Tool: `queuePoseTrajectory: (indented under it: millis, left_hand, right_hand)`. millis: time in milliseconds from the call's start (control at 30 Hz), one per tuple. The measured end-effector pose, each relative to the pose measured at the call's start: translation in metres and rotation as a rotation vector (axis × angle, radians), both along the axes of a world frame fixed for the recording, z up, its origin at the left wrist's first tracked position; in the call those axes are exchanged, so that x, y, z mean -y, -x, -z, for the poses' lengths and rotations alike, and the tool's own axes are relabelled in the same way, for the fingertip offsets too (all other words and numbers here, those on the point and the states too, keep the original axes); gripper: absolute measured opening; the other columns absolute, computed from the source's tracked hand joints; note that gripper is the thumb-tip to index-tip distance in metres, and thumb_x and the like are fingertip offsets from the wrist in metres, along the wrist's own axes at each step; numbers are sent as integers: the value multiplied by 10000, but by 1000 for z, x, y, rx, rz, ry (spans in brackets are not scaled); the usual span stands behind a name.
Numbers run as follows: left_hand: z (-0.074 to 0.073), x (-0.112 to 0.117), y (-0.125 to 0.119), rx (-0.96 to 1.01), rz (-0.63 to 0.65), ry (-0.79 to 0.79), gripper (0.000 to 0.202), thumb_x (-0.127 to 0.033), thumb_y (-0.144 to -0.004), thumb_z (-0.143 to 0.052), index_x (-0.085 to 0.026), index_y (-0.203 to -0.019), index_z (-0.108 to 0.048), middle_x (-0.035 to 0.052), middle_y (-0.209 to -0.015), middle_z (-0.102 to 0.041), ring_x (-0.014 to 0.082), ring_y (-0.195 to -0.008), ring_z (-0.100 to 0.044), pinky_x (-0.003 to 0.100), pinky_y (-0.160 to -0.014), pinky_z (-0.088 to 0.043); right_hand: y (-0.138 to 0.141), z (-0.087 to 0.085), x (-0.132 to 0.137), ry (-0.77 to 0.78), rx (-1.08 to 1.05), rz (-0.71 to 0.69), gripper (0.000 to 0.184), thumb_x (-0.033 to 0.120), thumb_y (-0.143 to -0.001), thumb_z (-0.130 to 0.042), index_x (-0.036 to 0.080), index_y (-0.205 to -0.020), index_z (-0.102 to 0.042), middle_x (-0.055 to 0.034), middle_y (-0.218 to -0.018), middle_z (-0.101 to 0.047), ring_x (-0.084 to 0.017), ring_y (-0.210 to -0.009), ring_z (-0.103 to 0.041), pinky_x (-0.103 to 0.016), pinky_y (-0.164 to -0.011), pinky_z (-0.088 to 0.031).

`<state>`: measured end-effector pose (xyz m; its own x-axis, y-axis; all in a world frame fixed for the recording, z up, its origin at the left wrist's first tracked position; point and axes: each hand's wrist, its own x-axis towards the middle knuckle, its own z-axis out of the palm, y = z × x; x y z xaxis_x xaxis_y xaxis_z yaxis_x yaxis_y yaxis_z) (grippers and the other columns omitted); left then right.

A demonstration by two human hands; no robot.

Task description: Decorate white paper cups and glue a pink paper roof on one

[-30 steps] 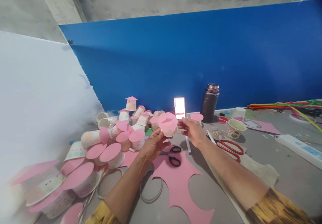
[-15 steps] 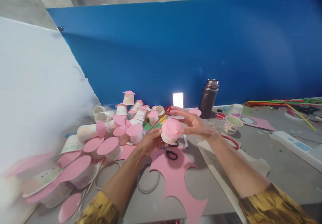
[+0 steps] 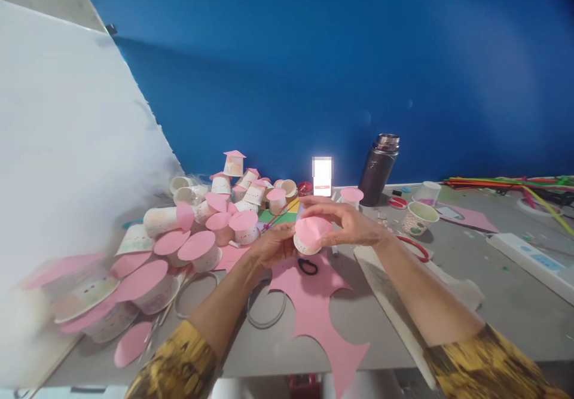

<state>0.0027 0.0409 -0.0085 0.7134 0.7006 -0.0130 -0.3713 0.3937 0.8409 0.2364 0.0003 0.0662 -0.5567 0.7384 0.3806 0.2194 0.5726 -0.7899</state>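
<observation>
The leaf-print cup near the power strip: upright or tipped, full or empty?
Upright: the cup stands on the table, its open rim facing up. Contents: cannot tell; its bottom is hidden.

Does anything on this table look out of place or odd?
Yes: the dark bottle has no cap, baring its neck; one pink-topped cup at left lies on its side instead of standing; the cut pink paper pokes past the table's front edge.
</observation>
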Motion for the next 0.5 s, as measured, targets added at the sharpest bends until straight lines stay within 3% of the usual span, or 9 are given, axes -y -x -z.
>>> queuePoseTrajectory:
  millis: [233,500]
  left_hand:
    - [1,0,0,-36,6,8,207,-263,-847,-808,-128,-1002,-785,135,-885,-782,203,-740,-714,301,-665,-603]
    - [-1,1,-1,-75,9,-6,229,-291,-821,-829,-120,-970,-791,134,-849,-782,194,-689,-706,295,-625,-619]
  right_hand:
    - [2,-2,2,-37,14,0,566,394,-745,-908,348,-1285,-743,-55,-1574,-546,-331,-1490,-465,-525,-1218,-384]
    - [5,1,2,-28,-18,-2,500,393,-740,-909,340,-1222,-785,-48,-1410,-690,-312,-1409,-558,-526,-1201,-412]
